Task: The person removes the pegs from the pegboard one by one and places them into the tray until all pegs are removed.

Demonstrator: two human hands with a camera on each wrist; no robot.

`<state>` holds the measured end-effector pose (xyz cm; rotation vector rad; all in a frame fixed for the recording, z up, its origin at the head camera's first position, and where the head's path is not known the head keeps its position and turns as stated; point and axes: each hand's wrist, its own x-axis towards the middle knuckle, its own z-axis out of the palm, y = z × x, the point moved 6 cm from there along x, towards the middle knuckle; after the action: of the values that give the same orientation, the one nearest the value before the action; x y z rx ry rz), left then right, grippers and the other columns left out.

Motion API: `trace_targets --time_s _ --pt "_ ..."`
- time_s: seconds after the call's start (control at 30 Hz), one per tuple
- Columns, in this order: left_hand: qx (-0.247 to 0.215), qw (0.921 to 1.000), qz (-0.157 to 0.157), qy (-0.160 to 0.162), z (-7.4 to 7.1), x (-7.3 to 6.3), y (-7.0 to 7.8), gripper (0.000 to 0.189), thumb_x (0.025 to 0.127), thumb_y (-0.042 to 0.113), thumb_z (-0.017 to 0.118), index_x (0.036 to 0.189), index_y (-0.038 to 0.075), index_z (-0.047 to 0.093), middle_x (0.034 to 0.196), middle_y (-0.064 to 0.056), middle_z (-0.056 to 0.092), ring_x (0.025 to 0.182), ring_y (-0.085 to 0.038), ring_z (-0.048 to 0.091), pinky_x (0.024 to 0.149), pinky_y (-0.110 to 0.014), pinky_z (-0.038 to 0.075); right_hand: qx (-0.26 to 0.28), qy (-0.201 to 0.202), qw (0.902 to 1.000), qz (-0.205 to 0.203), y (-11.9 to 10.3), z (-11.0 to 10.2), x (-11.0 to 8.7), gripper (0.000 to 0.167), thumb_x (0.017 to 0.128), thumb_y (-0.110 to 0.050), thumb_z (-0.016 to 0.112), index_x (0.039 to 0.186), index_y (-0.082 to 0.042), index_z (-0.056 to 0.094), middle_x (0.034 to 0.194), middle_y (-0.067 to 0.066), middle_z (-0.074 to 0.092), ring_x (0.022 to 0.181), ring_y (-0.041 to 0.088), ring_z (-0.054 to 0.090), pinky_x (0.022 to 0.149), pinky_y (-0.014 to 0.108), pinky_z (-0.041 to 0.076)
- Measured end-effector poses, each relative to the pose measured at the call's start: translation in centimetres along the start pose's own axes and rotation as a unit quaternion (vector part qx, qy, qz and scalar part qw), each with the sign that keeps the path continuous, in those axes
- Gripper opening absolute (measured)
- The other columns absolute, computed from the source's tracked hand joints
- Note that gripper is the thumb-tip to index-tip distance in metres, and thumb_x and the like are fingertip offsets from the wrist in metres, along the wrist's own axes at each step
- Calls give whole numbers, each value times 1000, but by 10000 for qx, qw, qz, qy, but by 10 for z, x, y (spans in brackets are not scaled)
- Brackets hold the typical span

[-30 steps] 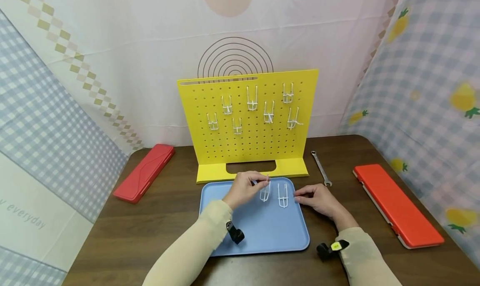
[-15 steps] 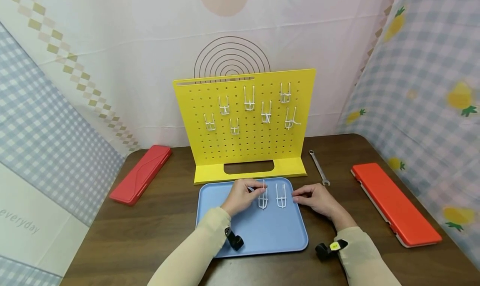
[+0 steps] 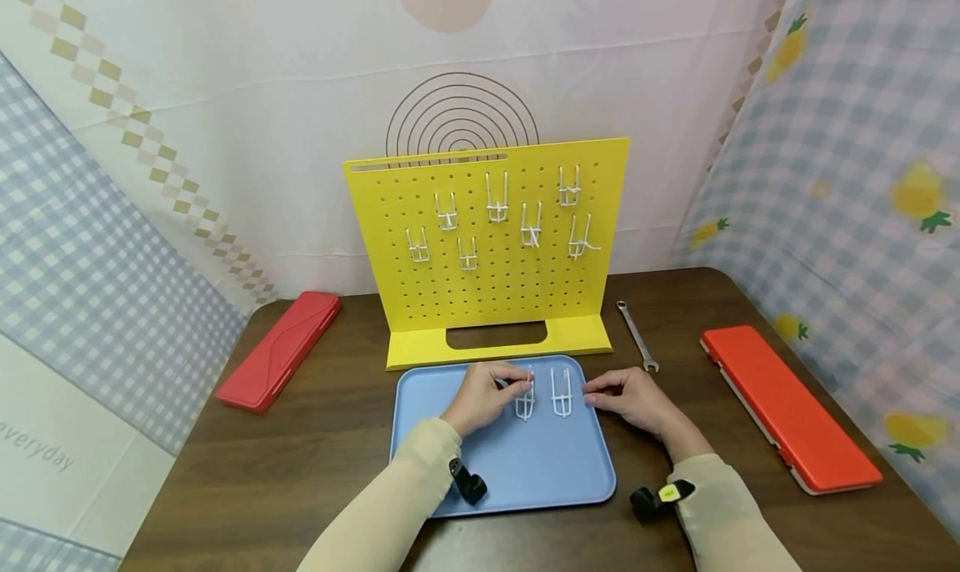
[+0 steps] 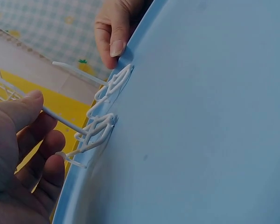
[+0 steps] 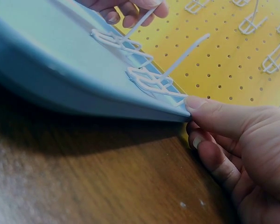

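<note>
A white wire pegboard hook (image 3: 526,408) rests with its looped end on the blue tray (image 3: 532,472). My left hand (image 3: 482,395) pinches its long prong between thumb and fingers, plainest in the left wrist view. Beside it to the right, a second white wire hook (image 3: 562,406) lies on the tray, its long prong (image 5: 186,55) sticking up. At the tray's right edge, my right hand (image 3: 632,398) grips the rim, thumb (image 5: 200,108) on top and fingers curled beneath.
Behind the tray stands a yellow pegboard (image 3: 495,293) carrying several white hooks. A wrench (image 3: 637,336) lies right of it. One red case (image 3: 281,351) is at the left; an orange-red case (image 3: 787,409) is at the right.
My left hand has lowered the hook it pinches onto the tray, beside the other hook. The right hand stays at the tray's edge. The head view has shifted slightly.
</note>
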<state>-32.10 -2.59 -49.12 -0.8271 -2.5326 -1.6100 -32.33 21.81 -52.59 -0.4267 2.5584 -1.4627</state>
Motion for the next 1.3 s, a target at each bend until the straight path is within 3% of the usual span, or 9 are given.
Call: trace_targets --time_s 0.27,0.53,0.8,1.0,1.13,1.3 --pt "-24 9999 -96 -29 1 0 -1 19 88 19 72 102 8 76 99 6 72 89 -4 65 67 -23 52 -56 30 10000 0 -1 0 0 19 82 -26 77 97 -14 77 95 1 72 92 19 62 76 26 50" --pt "27 9999 -130 -44 1 -1 -4 19 88 20 72 102 8 76 97 7 72 79 -5 63 61 -24 51 -35 19 10000 -47 -1 1 -1 19 83 -25 77 97 -13 77 95 1 72 93 19 62 76 26 51" --pt "169 9991 -372 -108 -4 -2 1 16 87 16 74 102 11 77 96 8 71 73 -6 60 58 -23 50 -40 62 9999 73 -1 0 0 19 82 -24 78 97 -13 77 96 1 72 93 16 62 77 25 50" --pt "506 9981 -355 -45 -31 -4 21 16 88 17 72 102 14 76 96 11 70 74 -11 60 62 -25 51 -69 27 9999 93 2 0 1 21 82 -27 78 98 -13 77 97 2 72 94 18 62 78 26 50" --pt "590 9978 -244 191 -60 -6 33 12 88 16 72 99 15 76 93 9 70 73 -15 61 61 -27 52 -56 14 10000 66 3 0 1 21 82 -27 77 98 -13 77 97 2 72 94 19 62 77 26 50" --pt "754 9951 -345 530 -101 -9 37 12 87 18 73 99 17 76 94 8 70 73 -17 60 60 -29 52 -65 30 9999 121 3 0 1 20 82 -27 78 97 -14 77 97 2 72 94 19 62 77 27 50"
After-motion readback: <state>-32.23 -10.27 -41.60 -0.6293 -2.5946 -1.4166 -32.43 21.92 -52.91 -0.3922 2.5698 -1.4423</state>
